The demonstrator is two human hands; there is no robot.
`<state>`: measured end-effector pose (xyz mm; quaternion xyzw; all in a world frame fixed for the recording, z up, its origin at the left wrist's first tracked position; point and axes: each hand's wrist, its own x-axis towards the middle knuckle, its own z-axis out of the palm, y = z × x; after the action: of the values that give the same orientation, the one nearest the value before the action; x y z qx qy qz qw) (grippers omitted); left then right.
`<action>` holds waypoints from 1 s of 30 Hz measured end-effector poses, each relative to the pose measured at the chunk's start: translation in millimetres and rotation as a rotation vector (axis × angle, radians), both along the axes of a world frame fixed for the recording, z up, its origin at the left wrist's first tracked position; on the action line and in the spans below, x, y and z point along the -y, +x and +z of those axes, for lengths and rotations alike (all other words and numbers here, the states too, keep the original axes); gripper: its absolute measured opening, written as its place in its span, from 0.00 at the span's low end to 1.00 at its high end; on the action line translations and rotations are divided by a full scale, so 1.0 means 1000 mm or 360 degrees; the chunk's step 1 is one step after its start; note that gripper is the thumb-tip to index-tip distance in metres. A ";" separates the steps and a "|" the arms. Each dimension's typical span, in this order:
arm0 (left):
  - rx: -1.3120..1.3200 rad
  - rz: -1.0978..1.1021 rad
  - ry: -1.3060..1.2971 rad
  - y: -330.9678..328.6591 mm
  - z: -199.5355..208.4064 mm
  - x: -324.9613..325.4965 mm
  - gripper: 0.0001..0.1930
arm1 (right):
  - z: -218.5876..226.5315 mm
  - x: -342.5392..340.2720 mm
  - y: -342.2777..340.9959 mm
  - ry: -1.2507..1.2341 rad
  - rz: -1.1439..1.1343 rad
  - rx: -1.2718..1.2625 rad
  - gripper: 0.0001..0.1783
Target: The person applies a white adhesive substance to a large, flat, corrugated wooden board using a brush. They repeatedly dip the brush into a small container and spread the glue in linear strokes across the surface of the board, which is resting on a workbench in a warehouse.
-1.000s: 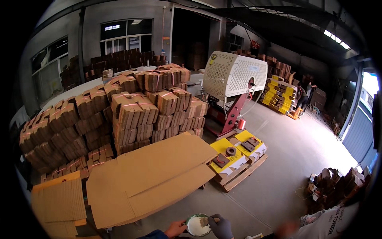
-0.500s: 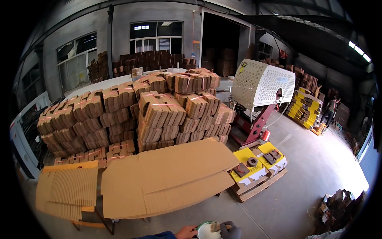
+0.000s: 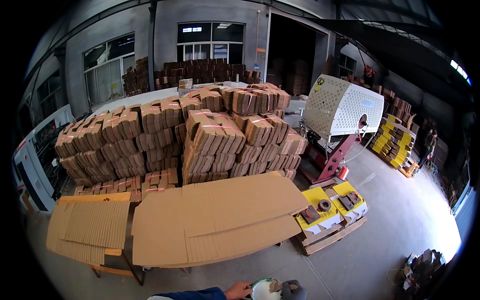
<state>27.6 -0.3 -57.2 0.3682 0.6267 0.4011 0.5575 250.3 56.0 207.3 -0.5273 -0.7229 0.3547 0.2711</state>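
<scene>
At the lower edge of the picture, my bare left hand (image 3: 239, 290) is closed on the rim of a round tub (image 3: 264, 291) with a greenish edge and white contents, probably paste or glue. My right hand (image 3: 294, 290), in a dark grey glove, is wrapped round a brush (image 3: 275, 286) whose light brown bristles lie over the tub's right side. The lower part of the tub is cut off by the picture's edge. Beyond my hands, large flat cardboard sheets (image 3: 210, 210) lie on a table in an overlapping stack.
Left of them, narrower cardboard pieces (image 3: 95, 225) fan out on an orange-edged stand. Tied cardboard bundles (image 3: 215, 135) pile up behind. Yellow-and-white boxes (image 3: 320, 210) sit on a wooden pallet (image 3: 332, 237), near a machine with a white perforated cover (image 3: 345, 107). Dark scraps (image 3: 422, 272) lie lower right.
The whole scene has shifted slightly to the right in the picture as my head turned. Both hands keep their hold on the tub and brush.
</scene>
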 end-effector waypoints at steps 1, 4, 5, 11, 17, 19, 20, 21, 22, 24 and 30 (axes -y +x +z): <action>-0.0046 0.0038 0.0004 0.000 -0.001 0.001 0.14 | 0.000 0.000 -0.001 -0.0022 0.0009 0.0015 0.09; -0.0178 0.0013 0.0052 0.000 0.012 0.000 0.12 | -0.005 -0.003 -0.002 0.0049 0.0060 0.0070 0.08; -0.0216 -0.0094 0.0094 -0.003 0.024 -0.004 0.11 | -0.014 -0.005 0.001 0.0164 0.0091 0.0095 0.08; -0.0283 -0.0164 0.0256 -0.007 0.055 -0.007 0.11 | -0.006 -0.008 0.001 0.0189 0.0106 0.0089 0.08; -0.0297 -0.0279 0.0127 -0.008 0.040 -0.008 0.12 | 0.010 -0.010 -0.005 0.0068 -0.0073 -0.0287 0.12; -0.0313 -0.0241 0.0144 -0.012 0.029 -0.008 0.13 | 0.012 -0.003 -0.003 0.0053 -0.0075 -0.0329 0.12; -0.0422 -0.0235 0.0156 -0.008 0.035 -0.010 0.13 | 0.012 -0.004 -0.001 0.0146 -0.0086 -0.0257 0.12; -0.0528 -0.0227 0.0164 -0.006 0.041 -0.012 0.14 | 0.013 -0.005 0.002 0.0125 -0.0111 -0.0251 0.12; -0.0630 -0.0219 0.0166 -0.003 0.046 -0.012 0.15 | 0.017 -0.005 0.006 0.0097 -0.0135 -0.0241 0.12; -0.0609 -0.0460 0.0030 -0.003 0.080 -0.017 0.19 | 0.026 -0.003 0.012 0.0048 -0.0129 -0.0297 0.10; -0.0153 -0.0444 0.0227 0.021 0.153 -0.037 0.17 | 0.009 -0.021 0.051 -0.0124 -0.0405 -0.0355 0.09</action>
<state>48.5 36.3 95.5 0.5090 0.5653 0.3452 0.5497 301.6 76.8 216.7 -0.5820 -0.6015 0.4016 0.3718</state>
